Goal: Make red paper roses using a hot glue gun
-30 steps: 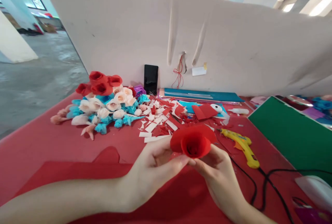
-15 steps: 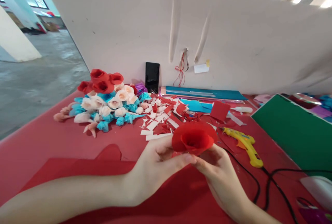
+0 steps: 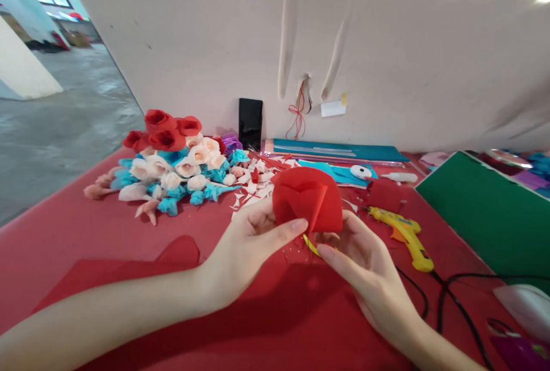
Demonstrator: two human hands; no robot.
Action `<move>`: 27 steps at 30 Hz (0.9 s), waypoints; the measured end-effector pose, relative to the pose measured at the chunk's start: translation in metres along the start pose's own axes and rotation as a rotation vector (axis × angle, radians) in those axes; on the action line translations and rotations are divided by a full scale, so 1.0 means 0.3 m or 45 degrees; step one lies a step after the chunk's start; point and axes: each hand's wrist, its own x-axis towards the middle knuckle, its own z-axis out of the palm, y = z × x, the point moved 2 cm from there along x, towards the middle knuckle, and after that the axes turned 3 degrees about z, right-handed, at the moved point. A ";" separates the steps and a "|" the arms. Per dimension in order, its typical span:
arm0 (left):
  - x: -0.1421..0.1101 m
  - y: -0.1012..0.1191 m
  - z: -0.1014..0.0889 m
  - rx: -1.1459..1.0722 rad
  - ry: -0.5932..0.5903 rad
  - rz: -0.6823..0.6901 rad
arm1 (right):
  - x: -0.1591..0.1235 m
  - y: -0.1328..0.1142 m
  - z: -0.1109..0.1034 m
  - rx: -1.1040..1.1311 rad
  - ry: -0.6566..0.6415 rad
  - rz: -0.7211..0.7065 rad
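A red paper flower [image 3: 301, 199] with wide, curved petals is held up over the table, its opening tipped and a fold running down its front. My left hand [image 3: 253, 250] grips its lower left side, thumb pressed on the front, the other fingers partly hidden behind it. My right hand [image 3: 365, 262] is at the flower's lower right, its thumb apart from the fingers. Some of those fingers are near or against the back of the petal; their exact contact is hidden. A thin yellow strip-like thing [image 3: 311, 245] shows between the hands.
A yellow glue gun [image 3: 406, 236] with a black cable lies at right, before a green board [image 3: 490, 216]. Finished paper flowers [image 3: 172, 167] are heaped at left. Paper scraps [image 3: 258, 182] lie behind my hands. Red sheets [image 3: 129, 285] lie in front. A dark phone [image 3: 250, 123] leans against the wall.
The flower has moved slightly left and up and tipped. My right thumb has come away from it. A red square at the back has dropped flat, uncovering a white round thing.
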 end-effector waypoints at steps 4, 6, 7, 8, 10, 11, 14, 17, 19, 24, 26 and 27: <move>-0.003 -0.011 0.004 0.010 0.006 -0.086 | -0.004 -0.006 0.002 -0.054 -0.049 -0.039; -0.007 -0.018 0.006 0.000 0.000 -0.123 | -0.002 -0.006 0.003 -0.027 -0.058 -0.020; -0.009 -0.021 0.007 -0.006 -0.005 -0.136 | -0.001 -0.006 0.003 -0.015 -0.052 -0.009; -0.010 -0.024 0.008 -0.012 -0.010 -0.148 | 0.002 -0.005 0.004 -0.010 -0.040 0.001; -0.009 -0.029 0.010 -0.027 -0.018 -0.164 | 0.006 -0.003 0.004 -0.013 -0.016 0.004; -0.008 -0.031 0.011 -0.032 -0.020 -0.169 | 0.007 -0.003 0.005 -0.018 -0.010 0.001; -0.004 -0.033 0.014 -0.043 -0.023 -0.175 | 0.006 0.000 0.005 -0.027 -0.006 -0.005; -0.005 -0.031 0.015 -0.040 -0.039 -0.160 | 0.003 0.002 0.003 -0.039 -0.017 0.012; -0.009 -0.028 0.014 -0.026 -0.051 -0.155 | 0.003 0.003 0.001 -0.040 -0.021 0.030; -0.007 -0.015 0.018 -0.107 -0.151 -0.119 | 0.005 0.002 -0.009 0.096 -0.021 0.043; 0.006 -0.008 0.016 -0.174 -0.145 -0.076 | 0.004 0.001 -0.014 0.193 -0.041 0.065; 0.014 -0.006 0.011 -0.184 -0.109 -0.070 | 0.004 0.000 -0.016 0.242 -0.062 0.087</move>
